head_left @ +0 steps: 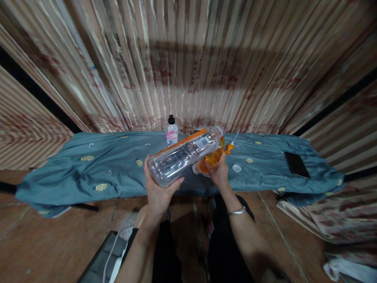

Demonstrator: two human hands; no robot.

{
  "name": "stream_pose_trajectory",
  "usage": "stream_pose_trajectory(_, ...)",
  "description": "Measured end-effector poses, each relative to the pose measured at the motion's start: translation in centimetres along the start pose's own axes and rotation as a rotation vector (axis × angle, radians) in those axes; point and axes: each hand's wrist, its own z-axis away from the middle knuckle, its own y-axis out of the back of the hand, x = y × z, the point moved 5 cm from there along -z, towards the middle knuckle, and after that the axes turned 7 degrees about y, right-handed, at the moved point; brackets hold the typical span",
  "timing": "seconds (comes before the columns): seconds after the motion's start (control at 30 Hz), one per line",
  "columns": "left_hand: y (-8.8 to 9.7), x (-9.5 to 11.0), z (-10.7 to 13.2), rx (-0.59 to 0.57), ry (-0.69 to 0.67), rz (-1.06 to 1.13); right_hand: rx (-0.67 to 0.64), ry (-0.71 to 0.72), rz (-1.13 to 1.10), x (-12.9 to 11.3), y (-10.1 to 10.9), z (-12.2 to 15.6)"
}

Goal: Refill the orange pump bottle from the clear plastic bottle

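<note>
My left hand [159, 188] is wrapped round the base of a large clear plastic bottle [185, 155] with an orange-edged label. The bottle lies tilted, its open neck pointing up and right toward a smaller orange bottle [212, 157]. My right hand [217, 171] grips that orange bottle from below, just above the blue cloth. An orange pump nozzle [230, 147] with a thin white tube sticks out to the right of it. A silver bangle sits on my right wrist.
A low bench covered by a blue-grey patterned cloth [88, 173] spans the view. On it stand a small clear bottle with a black cap [171, 131], a white cap [236, 168] and a dark phone [296, 164]. Striped curtains hang behind.
</note>
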Motion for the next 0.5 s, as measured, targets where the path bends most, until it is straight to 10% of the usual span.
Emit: stream_pose_trajectory(0.5,0.00,0.24,0.17,-0.062,-0.041,-0.016,-0.001,-0.010,-0.023,-0.04,0.06,-0.10)
